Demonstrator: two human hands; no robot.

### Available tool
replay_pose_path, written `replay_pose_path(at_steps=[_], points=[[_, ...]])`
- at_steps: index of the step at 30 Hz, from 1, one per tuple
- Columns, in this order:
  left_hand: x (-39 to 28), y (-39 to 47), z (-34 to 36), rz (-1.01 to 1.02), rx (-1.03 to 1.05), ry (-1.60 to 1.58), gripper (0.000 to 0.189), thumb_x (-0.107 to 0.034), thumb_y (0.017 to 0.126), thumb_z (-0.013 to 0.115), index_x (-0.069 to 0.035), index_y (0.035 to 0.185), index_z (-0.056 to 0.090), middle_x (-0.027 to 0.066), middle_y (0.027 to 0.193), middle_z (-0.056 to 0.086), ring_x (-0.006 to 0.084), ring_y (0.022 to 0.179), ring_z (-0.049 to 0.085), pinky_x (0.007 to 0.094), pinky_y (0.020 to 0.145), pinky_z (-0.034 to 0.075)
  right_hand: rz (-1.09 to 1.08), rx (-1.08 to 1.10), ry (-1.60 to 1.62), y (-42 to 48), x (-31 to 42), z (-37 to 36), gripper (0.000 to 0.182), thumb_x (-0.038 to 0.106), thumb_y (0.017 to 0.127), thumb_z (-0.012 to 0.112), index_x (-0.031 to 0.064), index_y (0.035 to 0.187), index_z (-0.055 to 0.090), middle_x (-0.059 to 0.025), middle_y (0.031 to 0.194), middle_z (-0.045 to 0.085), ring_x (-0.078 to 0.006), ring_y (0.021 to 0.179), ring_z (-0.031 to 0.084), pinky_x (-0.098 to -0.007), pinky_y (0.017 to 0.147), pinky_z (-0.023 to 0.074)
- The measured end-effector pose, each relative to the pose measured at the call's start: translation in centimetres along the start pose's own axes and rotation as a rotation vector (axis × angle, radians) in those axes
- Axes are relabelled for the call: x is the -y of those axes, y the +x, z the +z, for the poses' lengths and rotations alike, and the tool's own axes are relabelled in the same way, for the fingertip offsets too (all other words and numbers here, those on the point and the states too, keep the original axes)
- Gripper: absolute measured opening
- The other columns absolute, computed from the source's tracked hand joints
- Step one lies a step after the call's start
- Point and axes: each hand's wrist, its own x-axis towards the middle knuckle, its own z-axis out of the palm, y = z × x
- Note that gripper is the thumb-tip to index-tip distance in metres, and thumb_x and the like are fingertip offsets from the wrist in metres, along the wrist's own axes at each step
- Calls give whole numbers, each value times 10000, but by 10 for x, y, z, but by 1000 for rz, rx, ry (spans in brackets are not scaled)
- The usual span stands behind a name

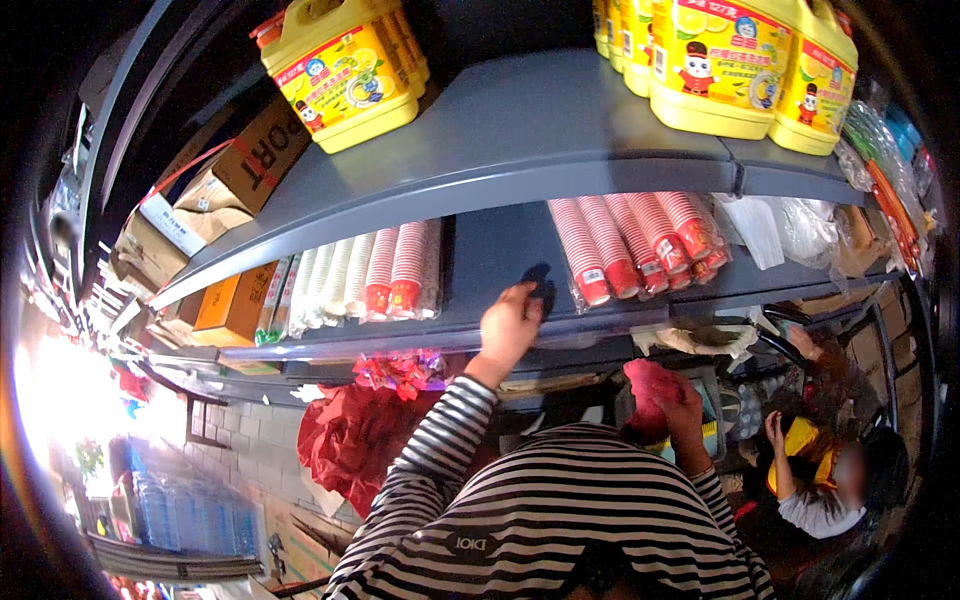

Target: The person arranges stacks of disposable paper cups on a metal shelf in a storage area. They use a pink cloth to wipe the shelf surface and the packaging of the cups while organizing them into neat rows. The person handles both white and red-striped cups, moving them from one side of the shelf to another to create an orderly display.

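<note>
My left hand (511, 324) is at the front of the lower grey metal shelf (487, 255), its fingers loosely curled and casting a dark shadow on the shelf. I see nothing in it, but the fingertips are partly hidden. To its right lie clear-wrapped stacks of red paper cups (604, 251). On its left are more wrapped sleeves, red-and-white cups (395, 270) beside white cups (334, 277). Lower and closer to my body, my right hand (681, 409) grips a bunched pinkish-red cloth (649, 386).
Yellow dish-soap jugs (352, 90) stand on the upper shelf (517, 112). Cardboard boxes (225, 176) sit at the left end. Beneath the shelves are red plastic bags (352, 442) and a bin-like container (712, 420). Another person (821, 487) is low at the right.
</note>
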Motion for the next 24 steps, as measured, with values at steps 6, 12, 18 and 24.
replay_pose_path(at_steps=[6, 12, 18, 24], points=[[-71, 31, 39, -49, 238, 102, 808, -451, 753, 637, -25, 1332, 267, 231, 1304, 387, 372, 1084, 519, 394, 860, 466, 70, -80, 41, -15, 17, -14, 424, 46, 694, 617, -16, 1111, 567, -81, 1042, 612, -184, 946, 568, -308, 837, 448], [-53, 53, 83, 8, 93, -71, 1016, -232, 575, 832, 0, 1350, 216, 239, 1338, 319, 341, 1160, 461, 377, 936, 435, 71, -167, 82, -24, -8, -33, 436, 72, 690, 634, -20, 1112, 572, -78, 1029, 616, -179, 933, 569, -308, 828, 450], [-3, 55, 55, -21, 22, -373, 799, -139, 548, 833, 0, 1233, 447, 186, 1258, 427, 275, 1131, 483, 333, 926, 444, 98, -164, 229, -33, -8, -38, 492, 57, 658, 676, -17, 1131, 564, -91, 1059, 608, -187, 941, 574, -318, 838, 458], [24, -16, -41, 61, 207, -492, 746, -34, 581, 777, -31, 1258, 463, 177, 1290, 437, 274, 1196, 443, 350, 960, 409, -22, -57, 211, -11, 17, -37, 438, 37, 700, 646, -17, 1126, 559, -101, 1058, 612, -187, 922, 585, -315, 824, 467]])
